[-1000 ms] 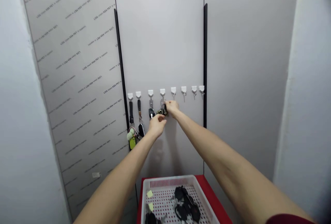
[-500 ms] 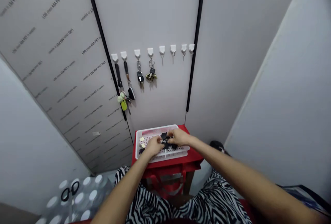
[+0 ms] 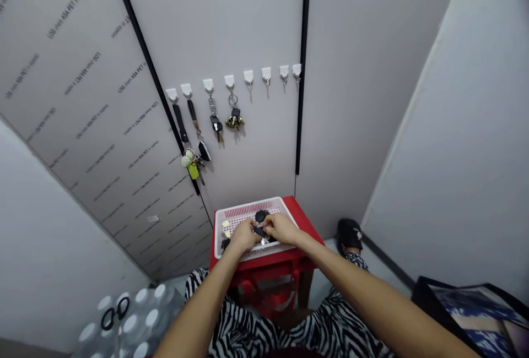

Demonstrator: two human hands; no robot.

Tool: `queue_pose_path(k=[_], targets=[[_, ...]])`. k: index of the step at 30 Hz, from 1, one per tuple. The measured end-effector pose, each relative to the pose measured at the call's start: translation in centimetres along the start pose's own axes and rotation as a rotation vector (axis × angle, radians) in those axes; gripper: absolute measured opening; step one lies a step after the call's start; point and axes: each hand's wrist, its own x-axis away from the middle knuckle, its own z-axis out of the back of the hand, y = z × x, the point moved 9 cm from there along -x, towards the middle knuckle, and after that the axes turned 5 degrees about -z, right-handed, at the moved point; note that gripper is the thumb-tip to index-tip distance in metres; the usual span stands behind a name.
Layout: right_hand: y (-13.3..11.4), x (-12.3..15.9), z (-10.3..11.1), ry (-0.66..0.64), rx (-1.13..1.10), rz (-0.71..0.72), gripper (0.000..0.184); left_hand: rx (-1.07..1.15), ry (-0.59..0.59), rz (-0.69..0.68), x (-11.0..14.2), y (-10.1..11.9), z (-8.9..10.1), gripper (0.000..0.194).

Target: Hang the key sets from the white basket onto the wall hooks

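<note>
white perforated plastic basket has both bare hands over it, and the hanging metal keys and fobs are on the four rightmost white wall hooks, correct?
No: the hanging metal keys and fobs are on the four leftmost white wall hooks, not the rightmost, as the head view shows. The bare left hand and bare right hand are over the white perforated plastic basket.

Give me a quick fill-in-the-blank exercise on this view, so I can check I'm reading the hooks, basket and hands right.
1. Of the eight hooks, ____ have hanging keys.
2. The left hand and right hand reach toward dark keys inside a ____ basket.
3. The basket rests on a ____ surface.
4. The scissors have ____ handles.

Missing words: four; white; red; black.
</note>
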Motion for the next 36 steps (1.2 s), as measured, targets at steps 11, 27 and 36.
queue_pose_path(k=[11,27,36], targets=[[-0.3,0.5,2.1,0.153,-0.167,-0.002,0.019,0.720,0.185,0.070,0.4,-1.1,1.4,0.007],[-3.3,1.6,1.6,0.052,-0.135,0.252,0.038,1.083,0.064,0.112,0.4,-1.1,0.6,0.023],[-3.1,1.9,2.8,0.189,-0.158,0.242,0.031,0.918,0.051,-0.008,0.4,-0.1,1.1,0.019]])
